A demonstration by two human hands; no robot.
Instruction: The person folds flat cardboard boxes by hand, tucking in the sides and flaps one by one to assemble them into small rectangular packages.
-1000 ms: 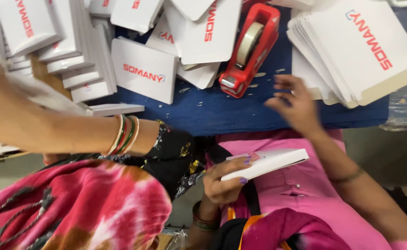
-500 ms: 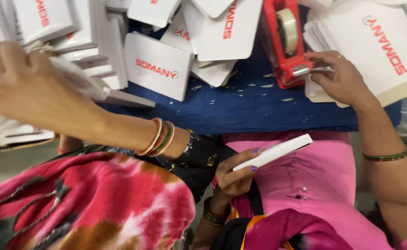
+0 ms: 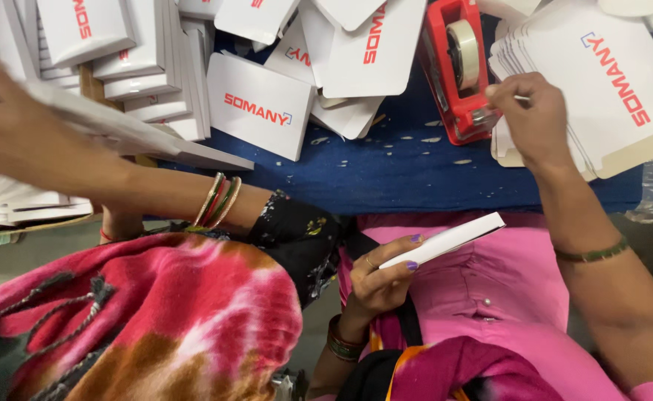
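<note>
Though blurred with motion at the far left, made out a co-worker's hand gripping a flat white carton above the stacked white boxes on the blue table. Noted bangles on that forearm. Further right, over the pink lap, found the left hand clasping a slim white box by one end, thumb on top and fingers beneath, with the far end tilted up and unsupported. Beyond it, saw the red tape dispenser near the table edge, and the right hand pinching the tape end at its cutter, just beside the pile of flat cartons. Judged the risks thus: could tip the dispenser or tear the tape crookedly with a sideways pull; could let the strip fold onto itself; could lose the slim box from so slight a one-ended hold, particularly if jostled by the neighbouring arm.
</note>
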